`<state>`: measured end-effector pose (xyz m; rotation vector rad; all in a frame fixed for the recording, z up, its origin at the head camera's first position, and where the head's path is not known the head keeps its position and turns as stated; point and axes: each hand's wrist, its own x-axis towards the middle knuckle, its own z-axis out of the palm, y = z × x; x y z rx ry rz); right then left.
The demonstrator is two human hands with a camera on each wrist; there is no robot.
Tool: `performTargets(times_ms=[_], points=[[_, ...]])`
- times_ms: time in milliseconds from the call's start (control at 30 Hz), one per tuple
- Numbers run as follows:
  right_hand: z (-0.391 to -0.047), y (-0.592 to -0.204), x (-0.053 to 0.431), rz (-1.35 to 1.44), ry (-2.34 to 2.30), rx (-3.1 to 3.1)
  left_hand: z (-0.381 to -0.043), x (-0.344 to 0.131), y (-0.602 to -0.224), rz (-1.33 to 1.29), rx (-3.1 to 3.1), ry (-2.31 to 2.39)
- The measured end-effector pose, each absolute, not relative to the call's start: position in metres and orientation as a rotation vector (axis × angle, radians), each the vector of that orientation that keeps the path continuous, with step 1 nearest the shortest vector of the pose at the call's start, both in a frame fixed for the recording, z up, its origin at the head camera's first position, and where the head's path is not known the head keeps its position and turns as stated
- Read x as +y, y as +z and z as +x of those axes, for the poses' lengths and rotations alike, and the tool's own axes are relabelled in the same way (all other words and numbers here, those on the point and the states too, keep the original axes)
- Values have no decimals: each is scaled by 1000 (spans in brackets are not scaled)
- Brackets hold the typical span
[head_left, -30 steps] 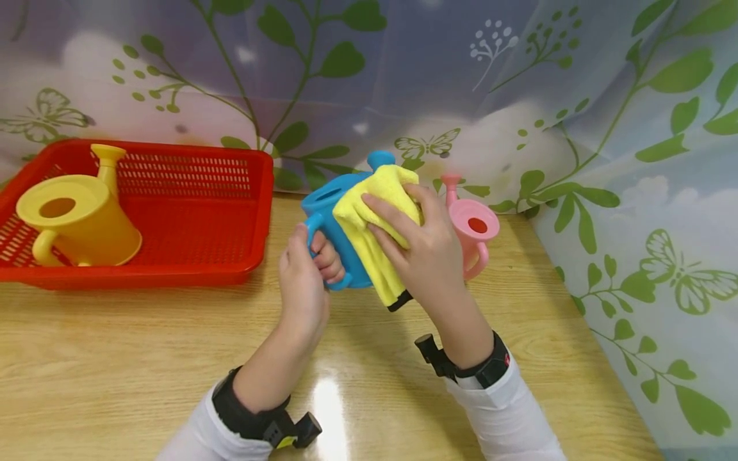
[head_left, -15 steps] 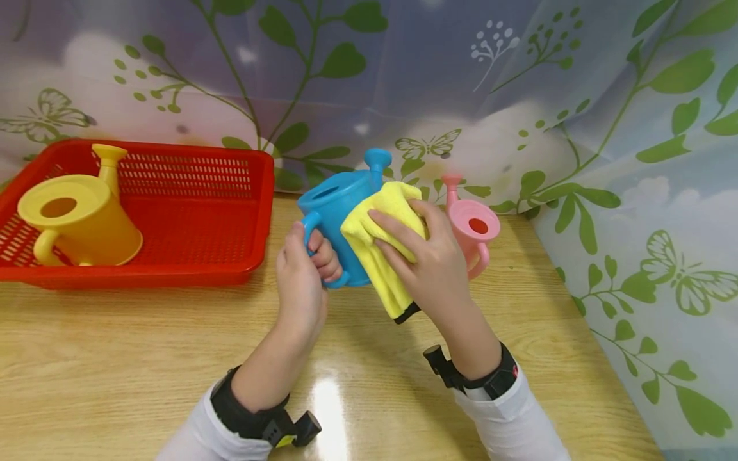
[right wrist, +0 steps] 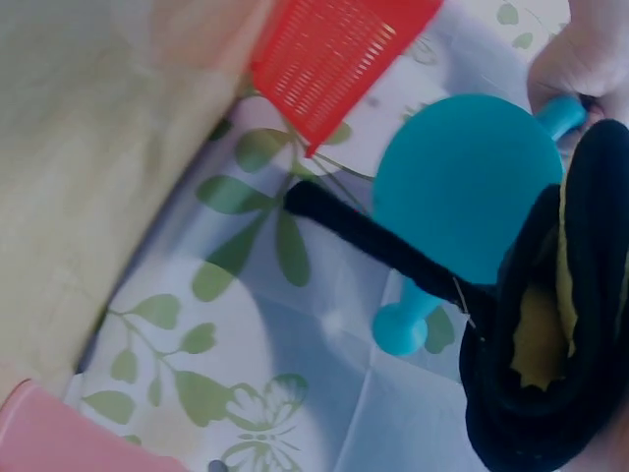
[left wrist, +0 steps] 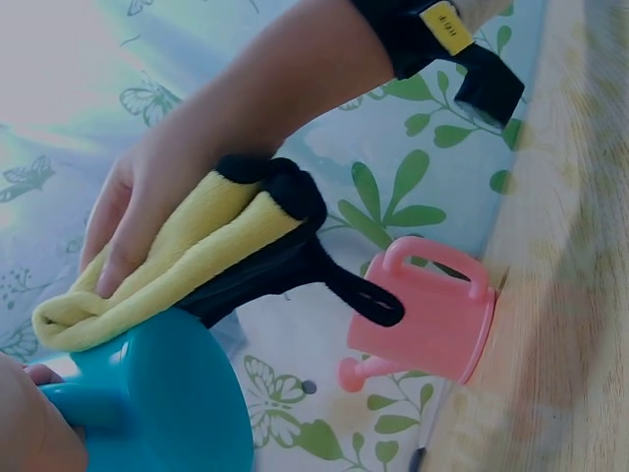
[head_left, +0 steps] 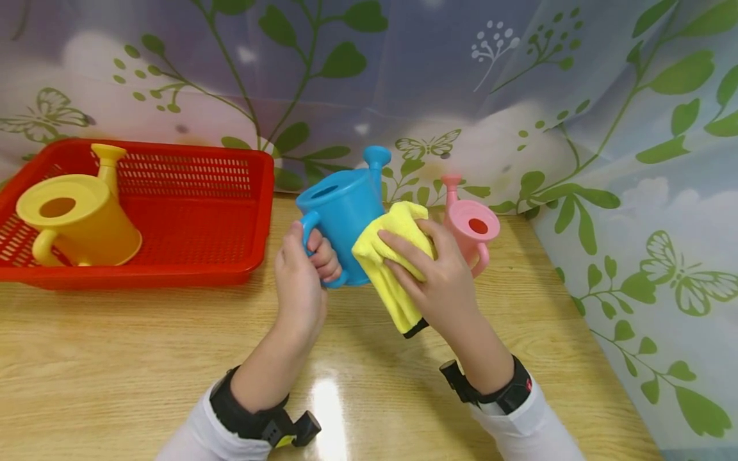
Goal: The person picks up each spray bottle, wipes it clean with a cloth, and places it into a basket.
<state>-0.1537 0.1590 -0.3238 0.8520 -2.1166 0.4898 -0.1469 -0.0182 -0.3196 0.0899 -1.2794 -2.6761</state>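
A blue watering can (head_left: 344,214) is held up off the table, its spout toward the back wall. My left hand (head_left: 303,275) grips its handle, fingers curled round the loop. In my right hand (head_left: 446,275) is a folded yellow cloth (head_left: 389,240) with a black edge, pressed against the can's right side near the base. The left wrist view shows the cloth (left wrist: 187,261) touching the can (left wrist: 187,393), with a black hanging loop dangling from it. From the right wrist, the can's round bottom (right wrist: 467,187) is visible, apart from the table.
A red plastic basket (head_left: 190,276) at the left holds a yellow watering can (head_left: 98,224). Behind my right hand, a pink watering can (head_left: 469,221) stands on the wooden table (head_left: 144,371). A printed curtain (head_left: 369,83) borders the back and right sides.
My right hand has slid the cloth down and to the right along the blue watering can, uncovering its spout and upper side. The left hand has barely shifted.
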Motion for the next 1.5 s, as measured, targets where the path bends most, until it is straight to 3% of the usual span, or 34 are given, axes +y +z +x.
performTargets(times_ms=[700, 1500], points=[[-143, -351, 185, 900, 509, -2080, -147, -18, -319, 50, -1258, -2671], [-155, -331, 177, 927, 626, -2121, -144, -18, -320, 53, -1311, -2630]])
